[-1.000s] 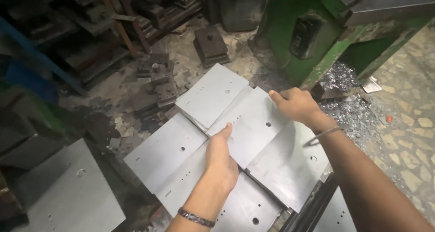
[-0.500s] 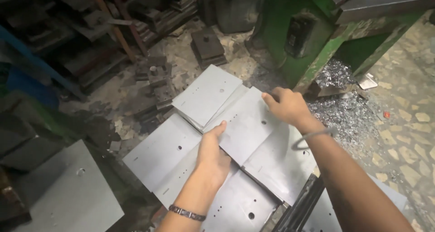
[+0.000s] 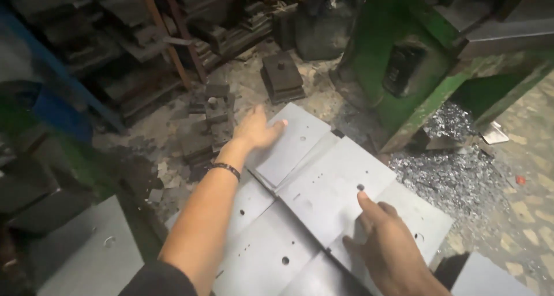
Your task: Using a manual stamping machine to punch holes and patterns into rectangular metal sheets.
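Both hands have shifted — left hand (image 3: 257, 131) now spread on the far sheet (image 3: 294, 143), right hand (image 3: 392, 247) flat on the nearer sheet (image 3: 332, 186).

Grey metal sheets (image 3: 323, 186); green machine (image 3: 404, 71); black wristband (image 3: 226, 168); silvery shavings (image 3: 456, 175).

I have one view only, from the camera worn on the head, so nothing overlaps with a second picture. It looks steeply down and forward over both forearms at the flat grey sheet-metal plates (image 3: 323, 198) lying on the dirty workshop floor, close enough that the left hand (image 3: 257, 131) and right hand (image 3: 389, 247) fill the middle. The green painted machine frame (image 3: 404, 71) crosses the upper right, dark metal racks (image 3: 115, 47) the upper left.
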